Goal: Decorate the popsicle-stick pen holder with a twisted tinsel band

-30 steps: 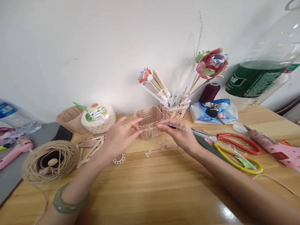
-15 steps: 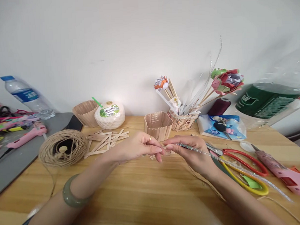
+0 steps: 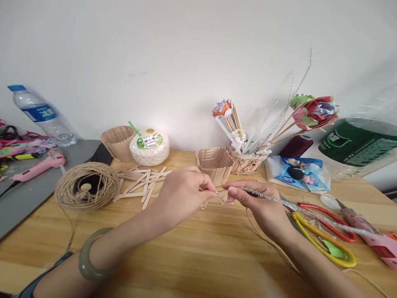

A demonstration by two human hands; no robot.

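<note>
Near tabletop (image 3: 196, 257) offers passage; wooden box (image 3: 222, 172) blocks ahead, twine (image 3: 65, 188) (a fat coil) left.

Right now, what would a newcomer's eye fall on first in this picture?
Probably the large multicoloured paper flower on the right, before the pale wall. Then the left hand and right hand, close together near the centre, the right holding a glittering silver strand. Left of centre, a white ball with a green straw stands out.

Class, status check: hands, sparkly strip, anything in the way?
Left hand pinched, contents unclear. Right hand grips sparkly strip. Wooden box just beyond, not between hands.
</note>
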